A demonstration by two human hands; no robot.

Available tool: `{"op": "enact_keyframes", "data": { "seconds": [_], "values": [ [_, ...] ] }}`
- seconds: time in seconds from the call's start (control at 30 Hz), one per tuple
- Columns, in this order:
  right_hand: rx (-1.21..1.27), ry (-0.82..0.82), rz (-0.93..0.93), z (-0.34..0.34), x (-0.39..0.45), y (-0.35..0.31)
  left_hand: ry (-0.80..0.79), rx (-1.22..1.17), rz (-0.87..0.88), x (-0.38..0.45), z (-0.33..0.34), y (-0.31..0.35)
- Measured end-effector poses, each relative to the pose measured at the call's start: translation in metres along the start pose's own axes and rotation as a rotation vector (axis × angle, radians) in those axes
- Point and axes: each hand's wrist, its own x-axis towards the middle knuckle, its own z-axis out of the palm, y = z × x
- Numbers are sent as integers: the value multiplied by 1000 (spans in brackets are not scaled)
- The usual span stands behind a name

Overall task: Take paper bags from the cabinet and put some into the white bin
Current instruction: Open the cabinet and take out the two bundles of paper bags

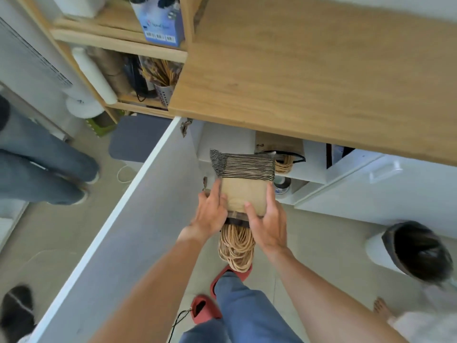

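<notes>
A thick stack of folded paper bags (243,184), tan with a black-striped band, is halfway out of the white cabinet (311,167). Its rope handles (236,248) dangle toward the floor. My left hand (211,214) grips the stack's left side and my right hand (265,221) grips its right side and front. More brown paper bags (279,144) with rope handles lie behind on the cabinet shelf. A white bin (378,248) with a dark liner stands on the floor at the right.
The open white cabinet door (128,219) stands to my left. A wooden countertop (321,70) overhangs the cabinet. Open shelves (118,40) hold a blue box, rolls and a utensil holder. Another person's legs (44,169) are at the left, a bare foot (382,309) at the right.
</notes>
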Motion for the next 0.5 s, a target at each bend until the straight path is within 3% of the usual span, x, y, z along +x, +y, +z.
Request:
{"op": "enact_keyframes", "data": {
  "seconds": [0.27,0.5],
  "values": [
    [10,181,-156,-66,-62,-48,187,21,280,-93,-23,48],
    [61,260,-248,-98,-28,-89,361,50,473,-95,-51,107]
  ]
}}
